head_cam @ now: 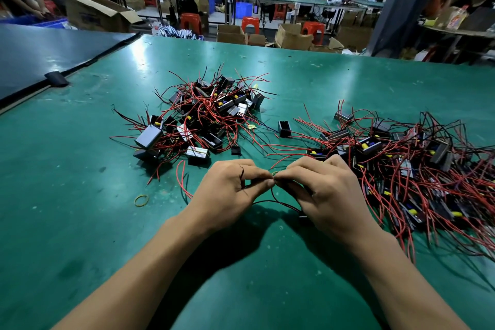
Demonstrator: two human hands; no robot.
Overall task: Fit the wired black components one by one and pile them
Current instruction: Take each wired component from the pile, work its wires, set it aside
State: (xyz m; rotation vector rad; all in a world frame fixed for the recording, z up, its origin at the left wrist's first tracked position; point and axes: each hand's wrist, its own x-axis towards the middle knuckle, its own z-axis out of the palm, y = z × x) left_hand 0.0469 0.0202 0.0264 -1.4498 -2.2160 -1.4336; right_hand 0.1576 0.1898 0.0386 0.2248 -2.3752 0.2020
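Note:
My left hand (230, 187) and my right hand (321, 190) meet at their fingertips low over the green table (80, 195). Together they pinch one small wired black component (274, 175), mostly hidden by my fingers. Its black wire (278, 202) loops down below my hands. A pile of black components with red wires (203, 115) lies ahead at centre left. A wider heap of the same wired parts (401, 163) spreads to the right, touching my right hand's far side.
A lone black housing (284, 128) stands between the two heaps and a small black piece (236, 150) lies nearer. A yellow rubber band (141, 200) lies left of my left hand. A darker table (40, 53) adjoins at the far left. People, boxes and red stools fill the background.

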